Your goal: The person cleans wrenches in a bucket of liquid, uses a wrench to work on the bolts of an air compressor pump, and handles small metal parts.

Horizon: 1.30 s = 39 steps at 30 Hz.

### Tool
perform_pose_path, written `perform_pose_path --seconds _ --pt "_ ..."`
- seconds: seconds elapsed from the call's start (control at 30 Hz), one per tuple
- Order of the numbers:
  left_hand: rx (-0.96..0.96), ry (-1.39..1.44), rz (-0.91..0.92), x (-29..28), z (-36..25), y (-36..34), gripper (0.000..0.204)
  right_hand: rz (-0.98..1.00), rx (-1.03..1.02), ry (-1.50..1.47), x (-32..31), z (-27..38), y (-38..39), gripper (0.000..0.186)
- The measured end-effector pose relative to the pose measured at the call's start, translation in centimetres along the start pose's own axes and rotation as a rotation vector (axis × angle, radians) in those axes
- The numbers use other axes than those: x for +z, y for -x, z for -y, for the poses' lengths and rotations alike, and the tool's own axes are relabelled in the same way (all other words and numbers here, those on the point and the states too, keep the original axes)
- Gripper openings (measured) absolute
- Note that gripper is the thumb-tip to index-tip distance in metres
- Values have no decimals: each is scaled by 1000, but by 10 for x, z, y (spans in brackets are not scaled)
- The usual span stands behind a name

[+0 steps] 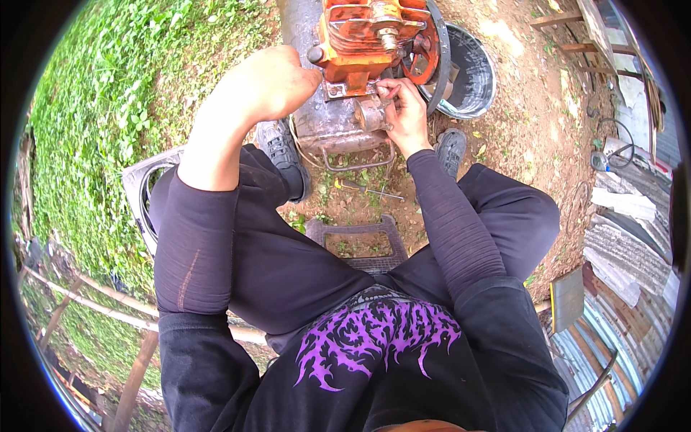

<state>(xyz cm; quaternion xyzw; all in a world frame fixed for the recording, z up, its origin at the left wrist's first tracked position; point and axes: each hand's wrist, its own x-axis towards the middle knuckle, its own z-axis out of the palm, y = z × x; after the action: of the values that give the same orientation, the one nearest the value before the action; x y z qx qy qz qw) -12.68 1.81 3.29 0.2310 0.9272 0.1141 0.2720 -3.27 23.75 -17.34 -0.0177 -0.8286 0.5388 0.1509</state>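
An orange air compressor pump (351, 47) with cooling fins sits on a worn grey metal tank (317, 119) in front of me. My left hand (277, 83) is closed in a fist at the pump's left side, its back towards me; whatever is inside the fist is hidden. My right hand (407, 115) is at the pump's lower right, next to a rusty cylindrical fitting (371, 114) on the tank. Its thumb and fingertips are pinched together near the pump's mounting foot (337, 91). Any small part between them is too small to make out.
A pulley wheel (425, 54) is right of the pump, before a black bucket (475, 75). On the dirt lies a yellow-handled screwdriver (349, 185), near a metal bar handle (360, 167) on the tank. Corrugated sheets (626, 252) are piled at the right; grass (122, 93) grows left.
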Motion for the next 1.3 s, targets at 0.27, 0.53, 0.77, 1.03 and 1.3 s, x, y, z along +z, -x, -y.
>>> perform_pose_path --seconds 0.27,0.53,0.77,1.03,1.3 --pt "-83 48 44 1 1 -4 46 38 211 -51 -1 14 -4 17" --pt "-137 81 -14 10 -1 -8 44 -58 264 -354 11 -18 4 14" --pt "-114 73 27 9 1 -8 44 12 -107 67 2 -3 -2 22" --pt "-86 80 -4 9 0 -8 44 -34 -33 -119 3 -1 1 25" --pt "-114 77 54 7 2 -10 44 -13 198 -94 1 5 -7 16"
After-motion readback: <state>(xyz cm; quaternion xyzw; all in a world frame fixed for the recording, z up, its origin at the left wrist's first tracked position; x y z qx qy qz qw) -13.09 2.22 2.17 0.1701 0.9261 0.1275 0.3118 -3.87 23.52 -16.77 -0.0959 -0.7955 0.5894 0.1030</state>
